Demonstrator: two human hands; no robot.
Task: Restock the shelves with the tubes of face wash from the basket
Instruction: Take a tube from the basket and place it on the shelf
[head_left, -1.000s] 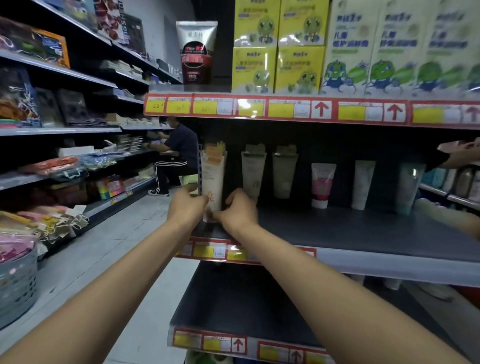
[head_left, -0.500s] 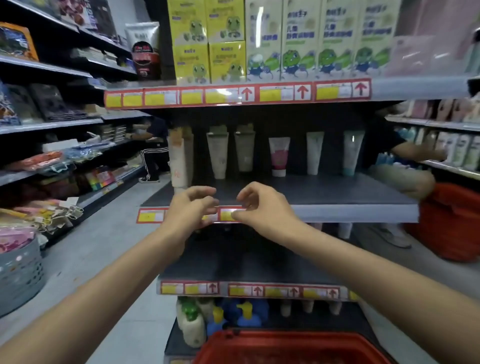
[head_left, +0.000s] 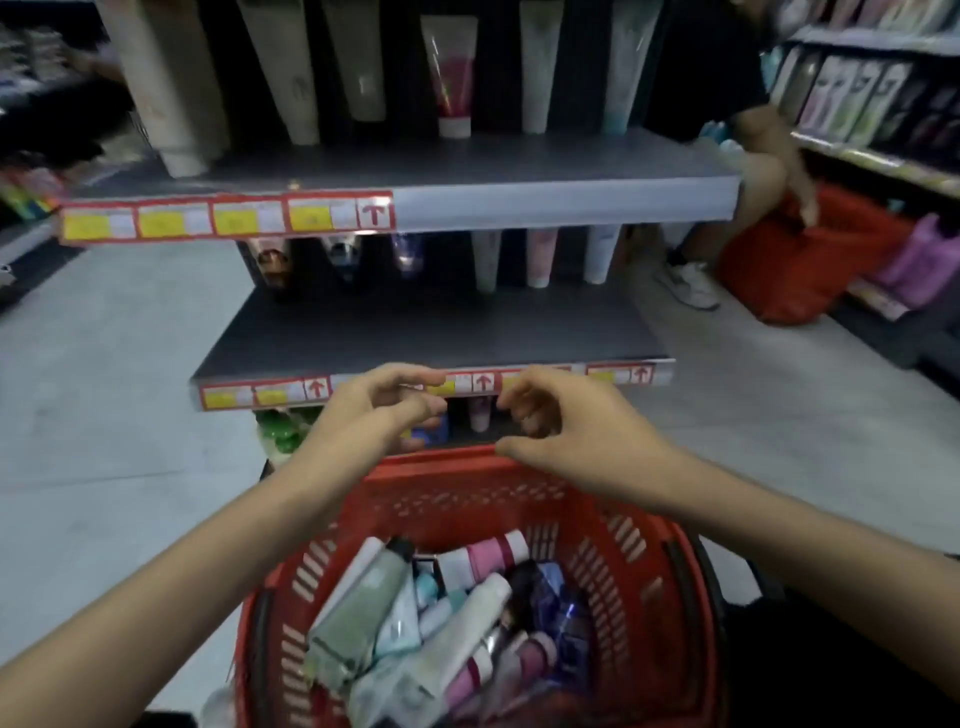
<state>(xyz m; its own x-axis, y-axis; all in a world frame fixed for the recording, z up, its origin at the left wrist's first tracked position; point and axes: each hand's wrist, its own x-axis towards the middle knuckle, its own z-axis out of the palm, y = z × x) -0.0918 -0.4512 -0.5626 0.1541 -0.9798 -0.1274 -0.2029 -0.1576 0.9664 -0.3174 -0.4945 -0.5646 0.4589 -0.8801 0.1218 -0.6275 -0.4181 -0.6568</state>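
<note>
**Empty hands poised over the loaded basket**

Head view. The left hand (head_left: 374, 410) and the right hand (head_left: 566, 426) hover side by side above the far rim of the red basket (head_left: 467, 512). The fingers of each are loosely curled with nothing between them. The right thumb lies close to the rim, but whether it touches cannot be told.

The tubes (head_left: 441, 639) of face wash lie criss-crossed in a loose heap at the bottom of the basket. A large pale green tube (head_left: 363, 608) is uppermost at the left.

Ahead, the upper shelf (head_left: 561, 208) and the middle shelf (head_left: 431, 332) each carry one spaced row of tubes standing cap-down at the back, with bare board in front.

Handling, as a judgement: such tubes are probably light, smooth and soft-walled, so a hard squeeze at mid-body would dent one or let it slip. The firmer shoulder just above the cap looks like the better hold. The flat cap serves as the standing base. Drawing one tube out may shift its neighbours in the heap.

At right, a second person (head_left: 701, 78) is beside another red basket (head_left: 800, 260).
</note>
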